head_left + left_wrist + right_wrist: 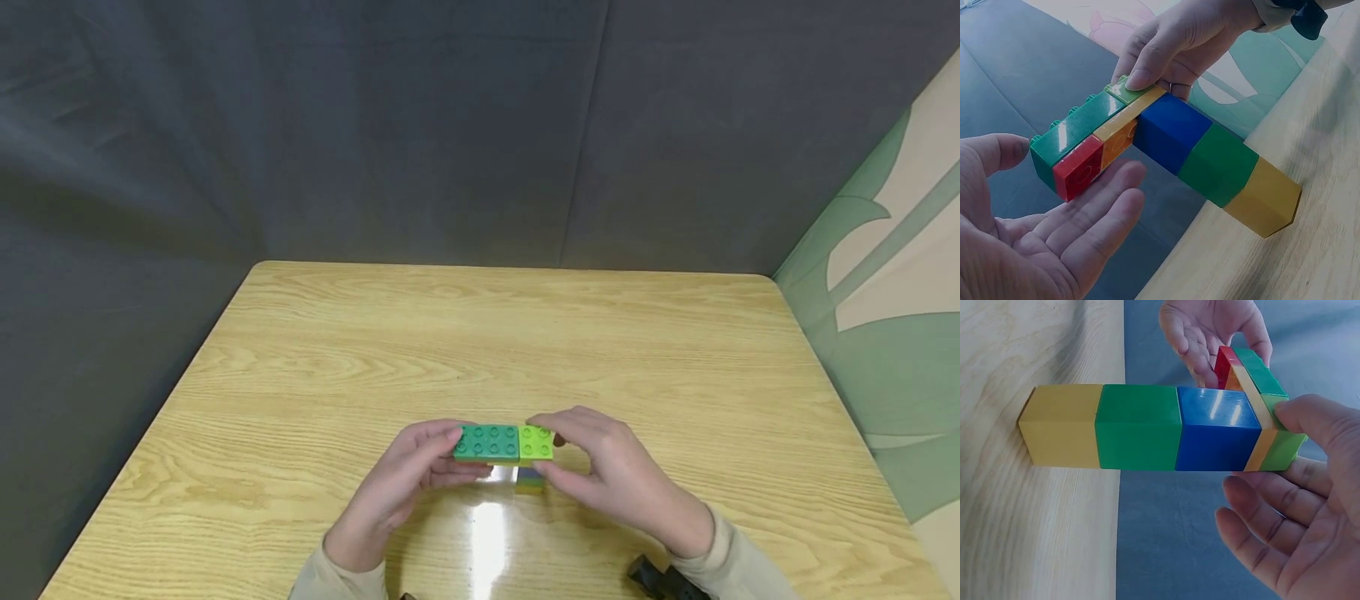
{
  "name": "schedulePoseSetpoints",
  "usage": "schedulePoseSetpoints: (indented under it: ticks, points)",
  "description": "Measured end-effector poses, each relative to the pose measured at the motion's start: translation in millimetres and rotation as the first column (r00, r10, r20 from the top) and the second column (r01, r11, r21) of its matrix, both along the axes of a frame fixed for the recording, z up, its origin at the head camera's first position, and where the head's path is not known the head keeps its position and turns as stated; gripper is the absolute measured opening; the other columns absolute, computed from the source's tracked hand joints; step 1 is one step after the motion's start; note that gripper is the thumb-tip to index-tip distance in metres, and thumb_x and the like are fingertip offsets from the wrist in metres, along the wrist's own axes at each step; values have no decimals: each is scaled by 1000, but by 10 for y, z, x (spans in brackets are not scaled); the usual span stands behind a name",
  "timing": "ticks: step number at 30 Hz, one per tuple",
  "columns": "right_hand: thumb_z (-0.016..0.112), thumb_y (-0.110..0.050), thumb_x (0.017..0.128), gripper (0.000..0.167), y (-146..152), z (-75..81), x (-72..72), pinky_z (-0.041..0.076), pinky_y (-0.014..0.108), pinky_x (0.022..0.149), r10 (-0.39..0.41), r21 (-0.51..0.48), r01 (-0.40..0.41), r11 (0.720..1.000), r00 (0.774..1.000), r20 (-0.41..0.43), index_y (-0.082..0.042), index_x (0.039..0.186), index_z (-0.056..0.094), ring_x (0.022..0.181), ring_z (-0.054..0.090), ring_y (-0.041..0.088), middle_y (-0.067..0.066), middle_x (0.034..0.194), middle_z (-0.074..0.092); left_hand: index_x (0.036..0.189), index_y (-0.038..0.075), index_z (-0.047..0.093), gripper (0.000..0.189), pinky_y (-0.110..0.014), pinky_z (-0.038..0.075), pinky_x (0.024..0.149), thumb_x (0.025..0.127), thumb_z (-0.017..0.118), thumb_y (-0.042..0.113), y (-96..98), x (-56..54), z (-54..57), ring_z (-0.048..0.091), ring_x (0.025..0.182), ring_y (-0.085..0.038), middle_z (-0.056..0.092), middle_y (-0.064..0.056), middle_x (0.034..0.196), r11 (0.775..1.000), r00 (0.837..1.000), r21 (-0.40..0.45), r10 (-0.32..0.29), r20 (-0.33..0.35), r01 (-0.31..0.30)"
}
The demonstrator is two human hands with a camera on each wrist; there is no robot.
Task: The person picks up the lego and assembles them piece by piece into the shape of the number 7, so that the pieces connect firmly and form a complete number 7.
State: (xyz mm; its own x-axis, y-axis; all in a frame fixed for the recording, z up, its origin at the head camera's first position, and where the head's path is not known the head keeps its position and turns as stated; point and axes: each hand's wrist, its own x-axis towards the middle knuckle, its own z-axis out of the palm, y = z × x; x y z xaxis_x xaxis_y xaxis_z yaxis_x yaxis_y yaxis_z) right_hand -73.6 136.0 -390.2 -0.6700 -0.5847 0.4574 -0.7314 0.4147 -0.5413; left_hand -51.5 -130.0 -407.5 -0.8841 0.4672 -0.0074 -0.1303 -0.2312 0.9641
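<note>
A column of toy bricks stands on the table: a yellow brick (1063,428) at the bottom, then a green brick (1141,428), then a blue brick (1216,431). Above them a thin orange layer (1129,115) reaches out leftward, with a red brick (1079,169) at its far end. On top lie a dark green brick (486,442) and a lime green brick (536,442), side by side. My right hand (618,471) pinches the lime brick between thumb and fingers. My left hand (408,467) touches the dark green brick's left end with its thumb, its other fingers extended beneath the overhang.
The wooden table (337,333) spreads out around the hands. A dark curtain (420,142) hangs behind it, and a leaf-patterned cloth (892,358) borders the right side. A black object (663,577) is by the right sleeve at the near edge.
</note>
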Motion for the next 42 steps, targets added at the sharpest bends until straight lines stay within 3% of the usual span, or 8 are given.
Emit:
schedulePoseSetpoints:
  ticks: [9, 16, 22, 26, 34, 39, 42]
  points:
    - [77, -18, 81, 43, -1, -23, -27, 54, 23, 67, -12, -7, 12, 1000, 1000, -5, -9, 121, 66, 82, 60, 7, -6, 102, 69, 125, -18, 50, 43, -50, 52, 88, 103, 44, 19, -15, 20, 18, 68, 98, -32, 68, -22, 110, 996, 997, -54, 71, -35, -73]
    - [76, -15, 83, 44, -5, -58, -63, 55, 28, 66, -36, -16, 36, 999, 999, 4, -7, 124, 64, 81, 61, 10, -3, 101, 69, 135, -13, 44, 45, -51, 52, 91, 102, 48, 17, 4, 75, 45, 66, 102, -34, 63, -27, 118, 980, 988, -125, 148, -47, -153]
    - [75, -15, 84, 46, -13, -77, -98, 55, 28, 68, -61, -17, 61, 998, 998, 1, -5, 127, 62, 82, 60, 8, 1, 108, 69, 142, -12, 35, 51, -43, 51, 93, 97, 54, 4, 43, 149, 39, 62, 111, -32, 47, -30, 139, 957, 956, -139, 229, -184, -256]
    - [74, -14, 86, 46, -20, -74, -123, 54, 27, 69, -81, -12, 81, 997, 997, 19, -6, 129, 61, 83, 60, 7, 1, 109, 69, 145, -8, 35, 56, -38, 51, 94, 95, 58, -1, 71, 200, 42, 60, 116, -30, 39, -26, 147, 942, 933, -143, 262, -248, -303]
    - [72, -14, 88, 46, -29, -93, -169, 53, 26, 65, -112, -11, 113, 994, 992, 61, -5, 132, 58, 83, 58, 5, -3, 101, 67, 147, 5, 38, 59, -35, 52, 93, 93, 62, 1, 117, 245, 41, 54, 122, -36, 38, -15, 151, 910, 902, -216, 270, -337, -353]
    - [71, -13, 90, 47, -37, -112, -203, 48, 23, 58, -135, -26, 138, 990, 987, 89, -5, 134, 56, 82, 58, 5, -5, 93, 65, 149, 4, 35, 61, -35, 52, 93, 93, 61, 0, 133, 239, 20, 52, 122, -43, 36, -14, 153, 917, 904, -212, 255, -342, -339]
    - [70, -13, 91, 46, -38, -129, -230, 47, 22, 57, -154, -34, 158, 987, 983, 95, -5, 134, 56, 81, 59, 5, -3, 94, 66, 149, 4, 34, 62, -35, 52, 93, 94, 62, 2, 140, 219, 6, 53, 122, -40, 34, -14, 153, 919, 905, -217, 242, -349, -330]
